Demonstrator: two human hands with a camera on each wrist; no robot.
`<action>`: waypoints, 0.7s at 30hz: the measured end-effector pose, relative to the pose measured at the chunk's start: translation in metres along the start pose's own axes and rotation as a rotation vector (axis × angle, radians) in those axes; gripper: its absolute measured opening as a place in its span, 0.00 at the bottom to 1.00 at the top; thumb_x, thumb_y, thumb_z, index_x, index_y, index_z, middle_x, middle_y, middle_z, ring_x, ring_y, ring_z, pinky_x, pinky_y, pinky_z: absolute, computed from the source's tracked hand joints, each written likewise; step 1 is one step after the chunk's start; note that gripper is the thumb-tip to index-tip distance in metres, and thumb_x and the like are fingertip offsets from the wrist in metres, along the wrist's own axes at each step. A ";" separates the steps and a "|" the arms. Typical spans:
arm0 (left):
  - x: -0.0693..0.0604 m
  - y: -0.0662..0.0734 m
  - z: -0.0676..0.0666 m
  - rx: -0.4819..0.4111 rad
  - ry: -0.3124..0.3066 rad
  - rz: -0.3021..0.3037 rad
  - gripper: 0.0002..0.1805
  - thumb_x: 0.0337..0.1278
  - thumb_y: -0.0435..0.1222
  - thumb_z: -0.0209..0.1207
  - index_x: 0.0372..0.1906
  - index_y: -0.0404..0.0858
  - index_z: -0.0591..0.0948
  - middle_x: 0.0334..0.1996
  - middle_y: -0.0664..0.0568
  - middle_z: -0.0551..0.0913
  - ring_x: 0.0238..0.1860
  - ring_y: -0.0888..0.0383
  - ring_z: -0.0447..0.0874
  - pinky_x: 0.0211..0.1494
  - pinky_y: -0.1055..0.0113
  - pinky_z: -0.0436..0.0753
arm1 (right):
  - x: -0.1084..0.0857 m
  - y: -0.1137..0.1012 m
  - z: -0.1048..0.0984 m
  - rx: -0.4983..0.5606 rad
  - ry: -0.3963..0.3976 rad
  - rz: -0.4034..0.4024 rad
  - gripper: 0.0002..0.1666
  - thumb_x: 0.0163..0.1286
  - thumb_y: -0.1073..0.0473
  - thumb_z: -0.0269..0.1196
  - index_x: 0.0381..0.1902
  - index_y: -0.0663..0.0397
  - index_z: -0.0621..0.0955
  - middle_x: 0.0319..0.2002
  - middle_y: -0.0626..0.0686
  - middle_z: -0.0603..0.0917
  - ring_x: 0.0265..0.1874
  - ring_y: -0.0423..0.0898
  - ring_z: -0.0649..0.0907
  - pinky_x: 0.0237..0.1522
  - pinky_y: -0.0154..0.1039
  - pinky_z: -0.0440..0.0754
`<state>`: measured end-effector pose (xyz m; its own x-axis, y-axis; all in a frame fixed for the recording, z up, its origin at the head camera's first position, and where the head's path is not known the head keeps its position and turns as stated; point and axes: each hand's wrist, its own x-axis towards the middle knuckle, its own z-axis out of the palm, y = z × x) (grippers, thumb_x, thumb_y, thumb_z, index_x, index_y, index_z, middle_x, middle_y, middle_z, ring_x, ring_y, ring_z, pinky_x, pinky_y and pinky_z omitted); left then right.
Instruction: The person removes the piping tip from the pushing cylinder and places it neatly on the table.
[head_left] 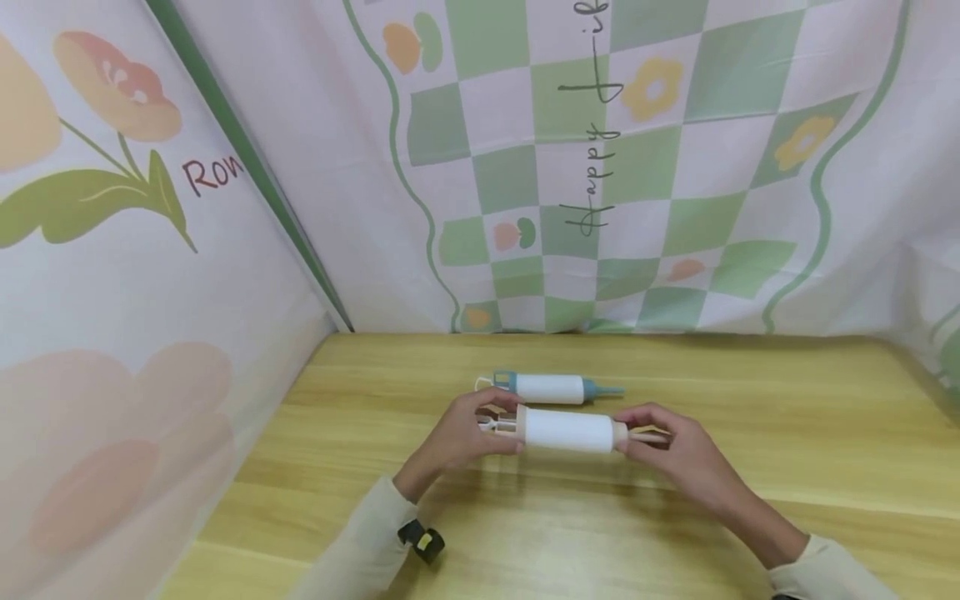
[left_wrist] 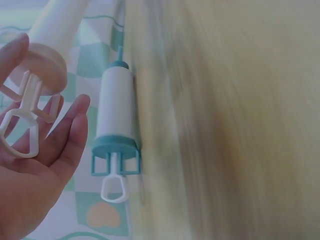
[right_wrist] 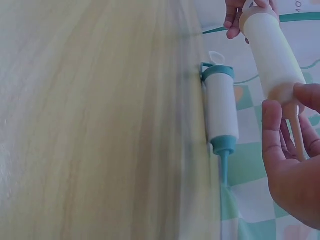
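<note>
Both hands hold a white cylinder with beige ends level above the wooden table. At its left end, by the beige frame and white loop handle, the left hand grips the rim between thumb and fingers. The right hand pinches the beige cap at the other end, its thin nozzle running between the fingers. Just behind lies a similar white cylinder with blue-green ends, untouched, its loop handle to the left and nozzle to the right.
The wooden table extends on both sides of the hands. A patterned cloth hangs along its back edge and another with flowers at the left. A small black device is strapped at the left sleeve.
</note>
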<state>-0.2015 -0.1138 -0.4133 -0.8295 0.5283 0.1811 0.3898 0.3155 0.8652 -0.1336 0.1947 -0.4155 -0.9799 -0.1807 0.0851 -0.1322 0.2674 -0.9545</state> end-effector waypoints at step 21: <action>-0.005 0.019 0.006 -0.184 -0.007 0.021 0.25 0.47 0.31 0.75 0.54 0.38 0.82 0.50 0.48 0.81 0.48 0.51 0.83 0.46 0.61 0.85 | -0.021 -0.015 -0.006 0.057 0.035 -0.060 0.19 0.70 0.62 0.66 0.55 0.64 0.78 0.51 0.57 0.81 0.42 0.53 0.87 0.43 0.38 0.85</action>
<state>-0.1876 -0.1054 -0.4002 -0.8188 0.5391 0.1973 0.3269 0.1553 0.9322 -0.1118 0.2001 -0.4017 -0.9753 -0.1610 0.1513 -0.1827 0.2030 -0.9620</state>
